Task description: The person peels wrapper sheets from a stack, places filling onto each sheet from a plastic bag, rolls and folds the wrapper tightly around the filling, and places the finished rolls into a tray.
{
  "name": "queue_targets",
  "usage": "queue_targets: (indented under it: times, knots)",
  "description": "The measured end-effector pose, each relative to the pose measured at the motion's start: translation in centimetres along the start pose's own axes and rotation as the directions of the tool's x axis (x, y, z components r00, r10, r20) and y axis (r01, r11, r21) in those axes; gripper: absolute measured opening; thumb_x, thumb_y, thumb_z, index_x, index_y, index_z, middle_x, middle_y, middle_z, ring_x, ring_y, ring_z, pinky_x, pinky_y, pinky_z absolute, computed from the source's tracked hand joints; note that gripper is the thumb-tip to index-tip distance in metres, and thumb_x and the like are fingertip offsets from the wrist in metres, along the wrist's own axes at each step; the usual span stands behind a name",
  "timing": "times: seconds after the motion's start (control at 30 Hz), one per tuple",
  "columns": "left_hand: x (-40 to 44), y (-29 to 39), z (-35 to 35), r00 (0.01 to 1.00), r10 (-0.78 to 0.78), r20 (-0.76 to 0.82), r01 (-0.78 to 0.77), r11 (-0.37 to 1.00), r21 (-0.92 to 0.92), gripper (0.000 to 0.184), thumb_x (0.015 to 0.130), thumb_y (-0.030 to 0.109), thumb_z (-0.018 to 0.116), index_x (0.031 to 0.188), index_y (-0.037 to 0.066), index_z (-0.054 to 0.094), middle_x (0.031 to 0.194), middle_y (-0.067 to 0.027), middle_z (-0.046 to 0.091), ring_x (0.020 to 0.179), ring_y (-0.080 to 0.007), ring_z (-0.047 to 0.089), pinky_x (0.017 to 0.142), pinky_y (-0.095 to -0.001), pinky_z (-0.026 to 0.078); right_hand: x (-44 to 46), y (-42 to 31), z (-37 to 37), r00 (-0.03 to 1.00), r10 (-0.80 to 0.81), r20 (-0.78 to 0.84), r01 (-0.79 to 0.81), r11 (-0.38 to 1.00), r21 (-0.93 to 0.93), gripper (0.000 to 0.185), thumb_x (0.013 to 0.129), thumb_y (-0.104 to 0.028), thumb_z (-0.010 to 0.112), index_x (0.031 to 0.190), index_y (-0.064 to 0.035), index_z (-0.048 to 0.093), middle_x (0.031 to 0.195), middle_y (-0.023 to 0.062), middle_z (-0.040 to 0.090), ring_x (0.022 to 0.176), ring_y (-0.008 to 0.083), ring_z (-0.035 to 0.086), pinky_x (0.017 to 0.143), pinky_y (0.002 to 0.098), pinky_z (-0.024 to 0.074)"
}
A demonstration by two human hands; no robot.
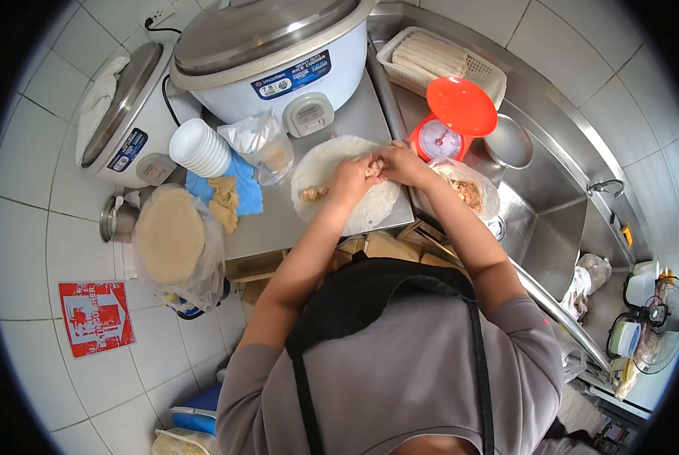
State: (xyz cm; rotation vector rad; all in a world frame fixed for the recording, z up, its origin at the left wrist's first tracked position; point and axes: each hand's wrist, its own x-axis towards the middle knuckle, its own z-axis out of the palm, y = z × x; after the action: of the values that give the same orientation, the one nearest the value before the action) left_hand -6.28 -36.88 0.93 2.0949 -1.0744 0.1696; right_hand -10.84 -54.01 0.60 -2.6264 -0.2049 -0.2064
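A large round white wrapper sheet (366, 215) lies flat on the steel counter. My left hand (352, 180) and my right hand (401, 164) meet over its upper right part, fingers closed around a pinkish lump of minced filling (374, 168). Another strip of filling (313, 194) rests on the sheet, left of my left hand. Just beyond my right hand stands a red kitchen scale (439, 141) with a round dial and an orange-red pan (461, 105). A clear plastic bag of minced filling (467, 192) sits beside my right forearm.
Two rice cookers (279, 45) (123, 125) stand at the back and left. Nearby are white stacked cups (200, 149), a plastic bag (257, 144), a blue cloth (237, 189) and a bagged stack of round wrappers (169, 235). A basket (491, 77) of long rolls, a metal bowl (509, 142) and a sink (555, 246) occupy the right.
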Motion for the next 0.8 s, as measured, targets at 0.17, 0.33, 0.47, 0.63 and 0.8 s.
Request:
queue_targets:
  times: [0.17, 0.33, 0.47, 0.63, 0.8]
  knots:
    - [0.4, -1.3, 1.1, 0.995, 0.064, 0.078, -0.063, 0.998, -0.007, 0.021, 0.066, 0.018, 0.074, 0.082, 0.006, 0.068, 0.074, -0.0115, 0.060, 0.071, -0.0309, 0.058, 0.067, -0.0391, 0.046, 1.0, 1.8, 0.5, 0.995, 0.014, 0.101, -0.007, 0.998, -0.068, 0.019, 0.063, -0.022, 0.073, 0.080, -0.0160, 0.069, 0.089, -0.0001, 0.064, 0.103, 0.0217, 0.049, 0.101, 0.0540, 0.0216]
    - [0.2, -1.3, 1.3, 0.997, 0.051, 0.057, -0.051, 0.999, 0.001, 0.015, 0.068, 0.015, 0.072, 0.080, 0.006, 0.068, 0.075, -0.0116, 0.061, 0.074, -0.0312, 0.059, 0.068, -0.0385, 0.047, 1.2, 0.8, -1.0, 0.991, 0.003, 0.136, 0.013, 0.993, -0.119, 0.018, 0.065, -0.022, 0.071, 0.083, -0.0190, 0.071, 0.087, -0.0011, 0.065, 0.105, 0.0208, 0.049, 0.103, 0.0561, 0.0175]
    - [-0.9, -1.5, 0.8, 0.998, -0.049, 0.025, 0.051, 0.995, -0.085, 0.019, 0.070, 0.013, 0.071, 0.087, 0.005, 0.067, 0.080, -0.0132, 0.062, 0.079, -0.0316, 0.060, 0.071, -0.0380, 0.047, 1.6, 1.3, -1.1, 0.989, 0.024, 0.144, -0.024, 1.000, 0.000, 0.021, 0.068, -0.023, 0.069, 0.088, -0.0220, 0.072, 0.085, -0.0024, 0.065, 0.106, 0.0192, 0.047, 0.104, 0.0570, 0.0140]
    - [-1.4, -1.3, -1.6, 0.995, -0.079, 0.067, 0.083, 0.995, -0.052, 0.024, 0.070, 0.012, 0.070, 0.093, 0.004, 0.066, 0.082, -0.0138, 0.062, 0.079, -0.0314, 0.060, 0.071, -0.0384, 0.046, 2.0, 0.1, -0.5, 0.976, 0.009, 0.218, 0.042, 0.972, -0.230, 0.025, 0.067, -0.027, 0.070, 0.092, -0.0233, 0.071, 0.093, -0.0034, 0.064, 0.107, 0.0187, 0.046, 0.105, 0.0562, 0.0130]
    - [-1.1, -1.0, -1.9, 0.982, -0.090, 0.165, 0.098, 0.994, -0.041, 0.021, 0.071, 0.012, 0.069, 0.090, 0.004, 0.067, 0.080, -0.0127, 0.061, 0.077, -0.0310, 0.059, 0.070, -0.0387, 0.046, 1.7, -1.7, -1.6, 0.980, -0.026, 0.199, 0.077, 0.965, -0.252, 0.026, 0.065, -0.028, 0.071, 0.091, -0.0254, 0.071, 0.094, -0.0045, 0.062, 0.106, 0.0187, 0.046, 0.105, 0.0559, 0.0160]
